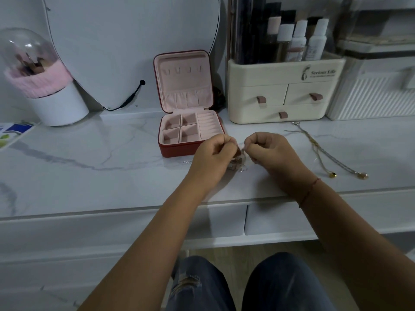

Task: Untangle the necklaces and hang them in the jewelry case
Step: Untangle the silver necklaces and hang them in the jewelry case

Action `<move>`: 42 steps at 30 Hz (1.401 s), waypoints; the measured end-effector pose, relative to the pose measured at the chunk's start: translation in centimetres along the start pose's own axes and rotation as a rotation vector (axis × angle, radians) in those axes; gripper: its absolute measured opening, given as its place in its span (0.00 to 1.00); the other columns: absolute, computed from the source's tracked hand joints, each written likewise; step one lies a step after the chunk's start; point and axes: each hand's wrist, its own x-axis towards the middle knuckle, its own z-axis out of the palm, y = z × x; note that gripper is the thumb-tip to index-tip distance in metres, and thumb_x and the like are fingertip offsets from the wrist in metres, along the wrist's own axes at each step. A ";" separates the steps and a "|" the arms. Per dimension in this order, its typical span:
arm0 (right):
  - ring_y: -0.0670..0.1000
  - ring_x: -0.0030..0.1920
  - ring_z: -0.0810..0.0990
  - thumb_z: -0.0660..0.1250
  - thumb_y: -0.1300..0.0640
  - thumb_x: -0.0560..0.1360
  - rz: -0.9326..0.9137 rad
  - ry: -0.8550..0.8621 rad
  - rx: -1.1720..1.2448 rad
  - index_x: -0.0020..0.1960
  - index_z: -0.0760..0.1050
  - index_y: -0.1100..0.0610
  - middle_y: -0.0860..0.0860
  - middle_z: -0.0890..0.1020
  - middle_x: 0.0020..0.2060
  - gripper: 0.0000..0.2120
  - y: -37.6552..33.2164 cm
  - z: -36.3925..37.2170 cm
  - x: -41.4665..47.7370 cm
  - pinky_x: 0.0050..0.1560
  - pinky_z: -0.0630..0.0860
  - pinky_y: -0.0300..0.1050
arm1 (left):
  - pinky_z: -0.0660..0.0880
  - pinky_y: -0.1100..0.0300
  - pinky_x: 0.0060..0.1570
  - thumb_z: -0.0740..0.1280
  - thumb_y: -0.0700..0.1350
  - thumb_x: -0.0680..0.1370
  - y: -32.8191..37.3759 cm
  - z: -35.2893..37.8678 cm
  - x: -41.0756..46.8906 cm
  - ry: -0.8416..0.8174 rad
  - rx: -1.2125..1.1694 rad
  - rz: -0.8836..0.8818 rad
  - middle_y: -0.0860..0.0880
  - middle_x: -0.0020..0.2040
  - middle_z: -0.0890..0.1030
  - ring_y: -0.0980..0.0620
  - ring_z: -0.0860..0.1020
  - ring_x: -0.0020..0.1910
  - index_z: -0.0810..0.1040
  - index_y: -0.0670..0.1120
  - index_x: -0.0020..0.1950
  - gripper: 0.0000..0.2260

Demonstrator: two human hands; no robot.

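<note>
While my L hand [213, 151] and R hand [267, 149] pinch the tangled necklaces [238, 164] w/ curled fingers low over the bench [89, 176], the open jewelry case [190, 140] sits just behind; 2 loose necklaces [325, 151] lie at R.

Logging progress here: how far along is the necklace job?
Done: the case stands open, and two necklaces lie laid out to its right, seemingly freed. In hand: the left hand and right hand each pinch a tangle of chains. Left: finishing that tangle, then hanging everything, since the lid's hooks are bare.
</note>
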 end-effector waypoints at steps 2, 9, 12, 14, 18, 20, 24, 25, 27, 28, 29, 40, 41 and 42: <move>0.42 0.28 0.68 0.65 0.62 0.70 0.001 0.015 -0.010 0.36 0.76 0.56 0.43 0.73 0.24 0.06 0.0 0.0 0.0 0.32 0.66 0.34 | 0.72 0.67 0.40 0.61 0.35 0.78 0.1 -0.1 0.0 0.016 -0.068 -0.020 0.49 0.37 0.78 0.59 0.74 0.36 0.77 0.42 0.41 0.08; 0.42 0.28 0.68 0.65 0.63 0.73 0.015 -0.006 0.012 0.36 0.77 0.55 0.45 0.73 0.24 0.08 -0.2 -0.1 0.0 0.32 0.66 0.32 | 0.75 0.67 0.43 0.68 0.39 0.77 -0.1 -0.2 -0.1 0.035 -0.034 0.044 0.51 0.40 0.83 0.60 0.78 0.39 0.82 0.45 0.46 0.03; 0.43 0.28 0.68 0.65 0.61 0.72 0.022 -0.009 0.016 0.36 0.77 0.54 0.47 0.72 0.25 0.07 -0.2 -0.2 0.1 0.32 0.67 0.33 | 0.77 0.66 0.42 0.72 0.40 0.74 -0.2 -0.2 -0.1 0.058 0.012 0.057 0.51 0.40 0.85 0.58 0.81 0.39 0.84 0.46 0.47 0.03; 0.43 0.28 0.68 0.64 0.64 0.76 0.021 -0.009 -0.001 0.36 0.77 0.54 0.46 0.72 0.25 0.11 -0.1 -0.3 0.1 0.32 0.67 0.34 | 0.77 0.66 0.43 0.72 0.39 0.74 -0.3 -0.2 0.0 0.077 0.040 0.078 0.52 0.40 0.85 0.58 0.82 0.40 0.85 0.47 0.46 0.04; 0.43 0.28 0.68 0.63 0.66 0.76 0.037 -0.013 -0.002 0.36 0.77 0.55 0.45 0.73 0.24 0.12 -0.2 -0.3 0.1 0.32 0.66 0.33 | 0.77 0.66 0.43 0.72 0.38 0.73 -0.2 -0.1 -0.2 0.103 0.084 0.118 0.53 0.40 0.84 0.58 0.82 0.40 0.84 0.46 0.45 0.04; 0.42 0.28 0.69 0.63 0.66 0.75 0.039 -0.017 -0.049 0.37 0.77 0.56 0.45 0.73 0.24 0.11 -0.3 -0.4 0.1 0.32 0.67 0.33 | 0.77 0.64 0.44 0.72 0.38 0.73 -0.2 0.0 -0.2 0.109 0.141 0.154 0.53 0.40 0.83 0.58 0.81 0.41 0.84 0.46 0.44 0.03; 0.41 0.30 0.73 0.66 0.65 0.73 0.009 -0.082 -0.252 0.39 0.79 0.58 0.50 0.78 0.29 0.06 -1.2 -0.5 0.2 0.33 0.71 0.34 | 0.74 0.65 0.41 0.71 0.39 0.71 0.0 0.1 -0.2 0.091 0.199 0.145 0.53 0.36 0.80 0.58 0.77 0.38 0.81 0.44 0.40 0.01; 0.42 0.31 0.73 0.66 0.64 0.72 -0.012 -0.102 -0.330 0.38 0.79 0.57 0.52 0.80 0.31 0.06 -1.7 -0.6 0.3 0.34 0.71 0.34 | 0.74 0.64 0.40 0.70 0.40 0.70 -0.1 0.1 -0.2 0.059 0.177 0.085 0.52 0.35 0.80 0.58 0.76 0.36 0.80 0.44 0.40 0.01; 0.44 0.34 0.73 0.68 0.62 0.71 -0.055 -0.153 -0.490 0.37 0.78 0.54 0.54 0.81 0.35 0.05 -2.8 -1.1 0.6 0.35 0.71 0.33 | 0.75 0.58 0.41 0.67 0.42 0.70 0.0 0.0 0.0 -0.028 0.029 -0.084 0.49 0.34 0.79 0.54 0.76 0.35 0.79 0.43 0.38 0.04; 0.44 0.34 0.73 0.68 0.62 0.71 -0.067 -0.190 -0.548 0.37 0.77 0.54 0.54 0.80 0.35 0.06 -3.4 -1.4 0.8 0.34 0.70 0.32 | 0.74 0.55 0.42 0.66 0.42 0.70 0.1 -0.1 0.2 -0.058 -0.079 -0.158 0.48 0.33 0.79 0.52 0.76 0.35 0.79 0.43 0.37 0.05; 0.44 0.33 0.72 0.68 0.62 0.71 -0.064 -0.229 -0.582 0.37 0.76 0.53 0.53 0.79 0.34 0.07 -4.0 -1.7 0.9 0.34 0.70 0.31 | 0.73 0.54 0.43 0.65 0.42 0.69 0.1 -0.3 0.3 -0.066 -0.165 -0.203 0.47 0.33 0.78 0.51 0.75 0.35 0.79 0.43 0.36 0.05; 0.37 0.33 0.77 0.71 0.59 0.73 0.019 -0.090 -0.192 0.44 0.83 0.53 0.47 0.84 0.36 0.03 -3.5 -0.5 0.6 0.38 0.73 0.29 | 0.71 0.66 0.37 0.64 0.34 0.77 0.5 -1.9 1.0 -0.034 -0.199 -0.146 0.46 0.37 0.77 0.57 0.73 0.34 0.79 0.44 0.41 0.08; 0.37 0.33 0.78 0.72 0.61 0.73 0.016 -0.080 -0.159 0.44 0.83 0.52 0.45 0.84 0.34 0.04 -3.4 -0.2 0.5 0.38 0.73 0.29 | 0.71 0.66 0.38 0.65 0.35 0.76 0.6 -2.0 1.0 -0.034 -0.180 -0.133 0.48 0.36 0.78 0.57 0.73 0.35 0.79 0.45 0.41 0.08; 0.37 0.33 0.79 0.72 0.62 0.72 0.013 -0.066 -0.132 0.43 0.82 0.52 0.43 0.84 0.32 0.06 -3.3 0.1 0.4 0.38 0.73 0.28 | 0.72 0.65 0.40 0.65 0.35 0.76 0.6 -2.0 1.0 -0.030 -0.159 -0.120 0.50 0.36 0.78 0.57 0.74 0.35 0.79 0.47 0.41 0.08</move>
